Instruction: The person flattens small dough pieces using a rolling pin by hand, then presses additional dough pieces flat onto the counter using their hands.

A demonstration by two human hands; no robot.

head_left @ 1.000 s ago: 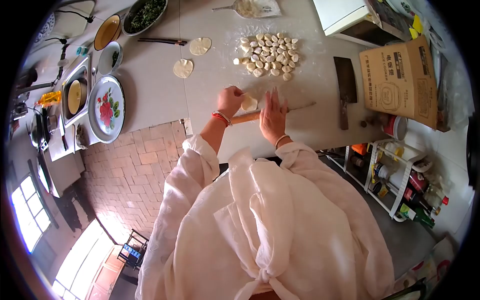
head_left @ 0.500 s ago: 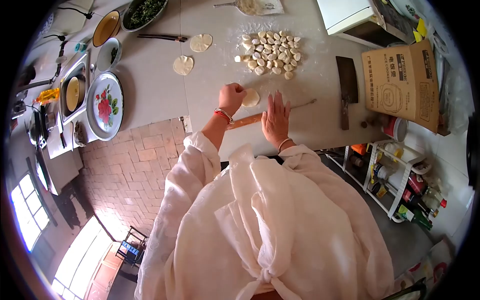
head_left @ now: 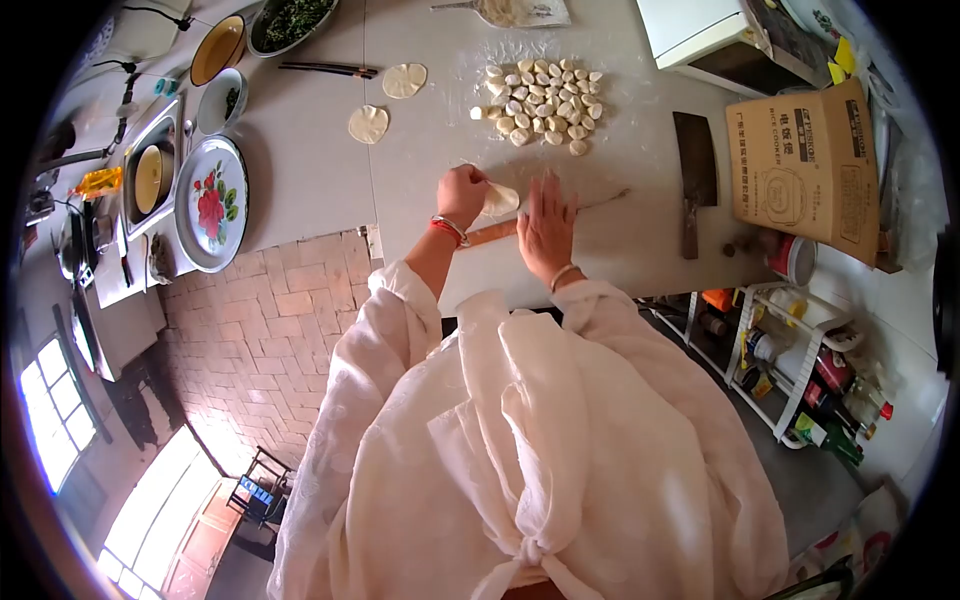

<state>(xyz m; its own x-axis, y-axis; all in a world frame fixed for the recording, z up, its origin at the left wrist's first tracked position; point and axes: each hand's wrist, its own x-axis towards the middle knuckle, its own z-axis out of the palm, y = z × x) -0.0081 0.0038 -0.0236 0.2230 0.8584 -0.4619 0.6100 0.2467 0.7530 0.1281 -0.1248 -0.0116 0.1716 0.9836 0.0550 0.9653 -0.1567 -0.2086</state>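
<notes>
My left hand point(head_left: 463, 196) is closed, pinching the left edge of a round dough wrapper point(head_left: 500, 200). That wrapper looks partly lifted and narrowed. My right hand point(head_left: 547, 230) lies flat with fingers stretched out over a wooden rolling pin point(head_left: 492, 233), whose thin end sticks out to the right. The pin rests just below the wrapper. Two finished wrappers, one upper point(head_left: 404, 81) and one lower point(head_left: 368, 124), lie farther up the table. Many small floured dough pieces point(head_left: 545, 100) are clustered beyond my hands.
A cleaver point(head_left: 693, 175) and a rice cooker box point(head_left: 805, 165) are at the right. Chopsticks point(head_left: 328, 69), a bowl of chopped greens point(head_left: 290, 22) and a flowered enamel tray point(head_left: 210, 250) are at the left. A floury scoop point(head_left: 520, 11) lies at the back.
My right hand has shifted slightly left and away from me on the rolling pin. The wrapper has gone from lying flat and round to looking lifted and narrower in my left hand.
</notes>
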